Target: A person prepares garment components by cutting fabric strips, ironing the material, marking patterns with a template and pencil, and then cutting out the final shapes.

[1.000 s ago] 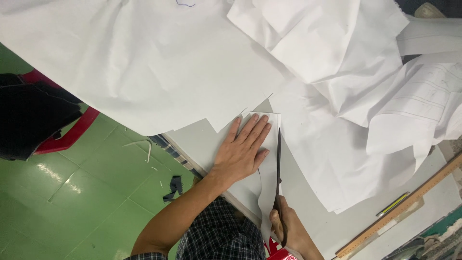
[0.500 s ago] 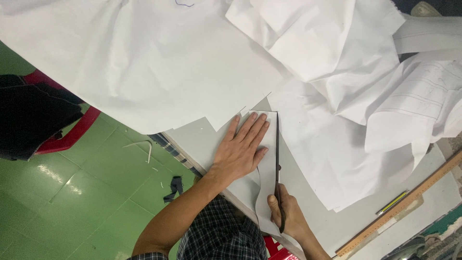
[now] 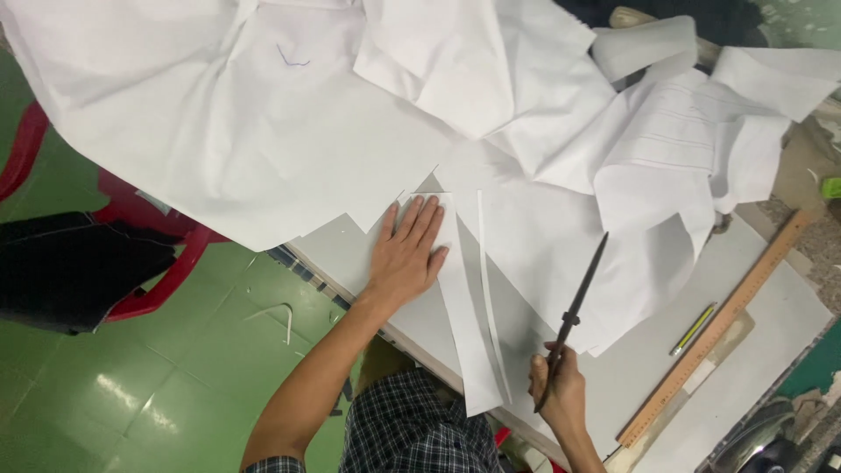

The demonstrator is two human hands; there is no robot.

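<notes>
Cutting station, seen from above.

- Left hand (image 3: 407, 254): laid flat, fingers spread and holding nothing, pressing a long white paper piece (image 3: 460, 333) onto the worktop (image 3: 771, 350) close to its near edge.
- Right hand (image 3: 558, 385): fingers closed round the handles of dark long-bladed scissors (image 3: 574, 315); blades shut, tip pointing away over the paper, lifted clear of the cut line.
- Narrow white strip (image 3: 487, 289): lies just beside the pressed piece, fully parted from it along its length. Judged: this trimming cut is complete; the strip has yet to be cleared.
- Large white paper sheets (image 3: 263, 114): heaped across the far edge, overhanging the left edge; appear uncut in the main.
- Wooden ruler (image 3: 714, 328) and yellow-green pencil (image 3: 694, 329): side by side toward the right edge, untouched.
- Red plastic chair (image 3: 166, 263): on the green floor, left.
</notes>
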